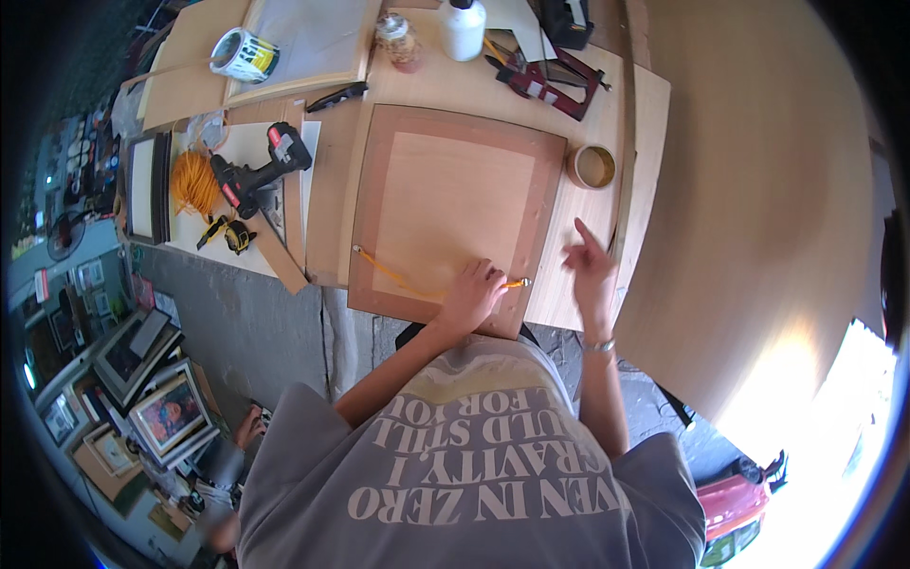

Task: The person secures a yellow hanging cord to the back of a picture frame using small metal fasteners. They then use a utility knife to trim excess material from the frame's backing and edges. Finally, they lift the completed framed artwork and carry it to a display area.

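A rectangular panel (455, 119) with a brown border and a paler wood-coloured middle lies on the workbench in front of me. Across its near part runs an orange cord (379, 268), with a small metal fitting at each end. My left hand (474, 294) rests over the cord close to its right end, fingers curled around it. Just past the panel's right edge, my right hand (593, 270) is raised with the index finger stretched out and nothing visible in it. A roll of brown tape (592, 166) stands beyond that hand.
Left of the panel lie a cordless drill (251, 175), an orange cord bundle (194, 182) and a tape measure (239, 236). At the back are a white tub (245, 55), a white bottle (464, 33), a jar (398, 43) and a dark red staple gun (545, 85). A large board (739, 190) stands right.
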### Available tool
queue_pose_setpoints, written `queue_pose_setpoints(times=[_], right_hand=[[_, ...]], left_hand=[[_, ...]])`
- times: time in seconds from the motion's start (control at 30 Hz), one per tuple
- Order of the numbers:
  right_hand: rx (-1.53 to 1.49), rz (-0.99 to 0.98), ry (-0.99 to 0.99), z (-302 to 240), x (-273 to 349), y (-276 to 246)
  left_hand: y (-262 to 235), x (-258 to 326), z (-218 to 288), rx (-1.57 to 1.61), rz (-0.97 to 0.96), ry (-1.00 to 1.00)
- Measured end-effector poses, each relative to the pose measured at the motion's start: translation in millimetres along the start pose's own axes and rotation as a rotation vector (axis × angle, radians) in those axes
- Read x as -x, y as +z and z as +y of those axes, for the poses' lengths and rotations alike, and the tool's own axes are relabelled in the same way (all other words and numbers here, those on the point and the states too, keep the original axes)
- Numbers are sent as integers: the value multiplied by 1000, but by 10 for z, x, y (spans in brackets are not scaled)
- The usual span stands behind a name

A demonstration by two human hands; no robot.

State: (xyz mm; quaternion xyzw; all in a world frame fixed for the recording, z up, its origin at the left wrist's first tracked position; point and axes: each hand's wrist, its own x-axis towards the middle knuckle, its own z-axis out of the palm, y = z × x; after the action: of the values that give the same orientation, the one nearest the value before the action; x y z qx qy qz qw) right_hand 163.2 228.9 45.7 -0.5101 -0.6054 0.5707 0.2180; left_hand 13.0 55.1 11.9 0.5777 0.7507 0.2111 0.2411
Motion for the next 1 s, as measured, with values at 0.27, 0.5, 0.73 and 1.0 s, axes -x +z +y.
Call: queue_pose_setpoints(times=[0.27,0.5,0.73,1.0], right_hand=[[-446,-28,398,449,1049,472],[-282,4,344,458,964,793],[-188,-6,283,569,898,848],[-184,-41,290,584,871,804]], left_hand=[[-77,118,-53,226,21,-8],[-220,156,27,205,-118,-10],[-241,171,-3,40,-150,153],[-224,183,14,2,-152,176]])
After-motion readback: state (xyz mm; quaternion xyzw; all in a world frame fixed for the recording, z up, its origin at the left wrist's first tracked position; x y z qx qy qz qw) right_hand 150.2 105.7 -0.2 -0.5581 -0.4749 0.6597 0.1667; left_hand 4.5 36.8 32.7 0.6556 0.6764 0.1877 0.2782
